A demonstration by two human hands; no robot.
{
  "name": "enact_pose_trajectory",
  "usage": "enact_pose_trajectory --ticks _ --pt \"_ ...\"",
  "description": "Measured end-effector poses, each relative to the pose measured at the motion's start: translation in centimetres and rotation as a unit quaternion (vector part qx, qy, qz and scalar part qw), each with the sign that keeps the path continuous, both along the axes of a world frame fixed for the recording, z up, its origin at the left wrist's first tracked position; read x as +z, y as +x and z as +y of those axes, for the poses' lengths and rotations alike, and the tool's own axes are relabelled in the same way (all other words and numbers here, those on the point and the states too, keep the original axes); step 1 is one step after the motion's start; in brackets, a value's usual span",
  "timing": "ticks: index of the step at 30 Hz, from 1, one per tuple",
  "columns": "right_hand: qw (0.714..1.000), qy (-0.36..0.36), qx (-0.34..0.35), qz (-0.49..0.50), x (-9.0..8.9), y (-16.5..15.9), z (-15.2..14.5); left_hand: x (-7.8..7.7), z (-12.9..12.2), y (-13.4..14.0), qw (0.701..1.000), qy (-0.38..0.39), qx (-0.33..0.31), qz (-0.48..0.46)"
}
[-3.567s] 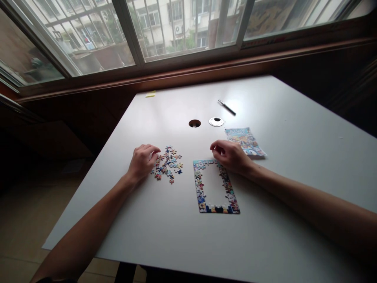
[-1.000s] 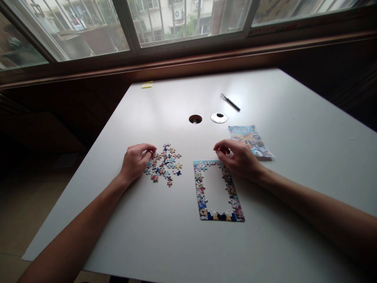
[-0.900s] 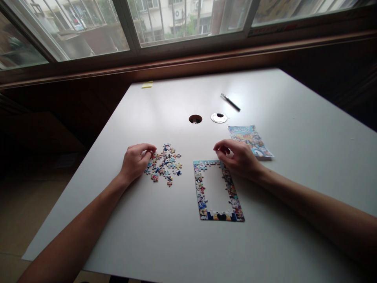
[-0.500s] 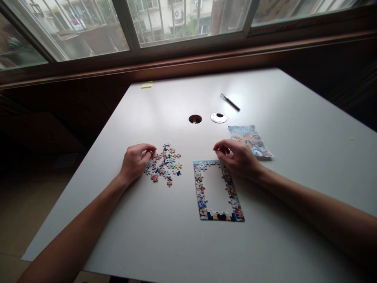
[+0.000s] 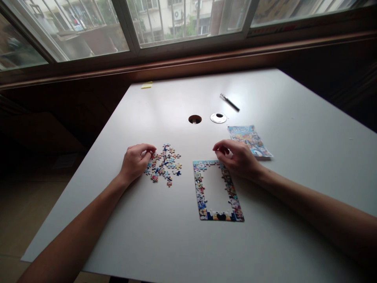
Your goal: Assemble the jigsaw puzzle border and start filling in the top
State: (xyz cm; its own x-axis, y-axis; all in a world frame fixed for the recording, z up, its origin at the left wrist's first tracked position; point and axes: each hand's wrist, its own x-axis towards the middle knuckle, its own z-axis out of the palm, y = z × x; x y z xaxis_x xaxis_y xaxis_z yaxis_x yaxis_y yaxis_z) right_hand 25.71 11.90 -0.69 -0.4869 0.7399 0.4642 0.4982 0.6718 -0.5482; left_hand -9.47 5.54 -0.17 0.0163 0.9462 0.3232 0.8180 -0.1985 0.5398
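Loose jigsaw puzzle pieces (image 5: 165, 163) in many colours lie in a spread heap left of the table's middle. My left hand (image 5: 136, 159) rests at the heap's left edge, fingers loosely curled, thumb and index finger a little apart, with no piece visible between them. To the right lies a joined puzzle border (image 5: 201, 196), a rectangle of pieces around a bare white middle. Over its upper right corner is my right hand (image 5: 238, 157), loosely curled, a small gap between thumb and index finger. It hides that corner and holds nothing visible.
A picture sheet (image 5: 247, 137) with a colourful print lies behind my right hand. Farther back are a round hole (image 5: 194, 119) in the white table (image 5: 165, 236), a metal ring cover (image 5: 215, 119), a dark pen (image 5: 231, 103) and a yellow sticker (image 5: 147, 85). Windows stand beyond.
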Motion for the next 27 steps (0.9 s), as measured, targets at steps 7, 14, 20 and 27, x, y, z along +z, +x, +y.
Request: enact_pose_trajectory --ticks 7,14,20,27 --pt "1.000 -0.001 0.005 0.002 -0.03 0.01 0.01 0.10 -0.02 0.05 1.000 -0.001 0.002 -0.001" --pt "1.000 0.002 0.005 0.002 -0.04 -0.04 -0.07 0.16 -0.08 0.10 1.000 -0.001 0.002 0.003" --pt "1.000 0.000 0.006 0.001 -0.10 -0.08 0.00 0.25 -0.10 0.15 1.000 0.000 0.000 0.006" --pt "1.000 0.001 0.006 -0.003 0.00 -0.01 0.02 0.21 -0.12 0.11 1.000 0.002 0.004 0.014"
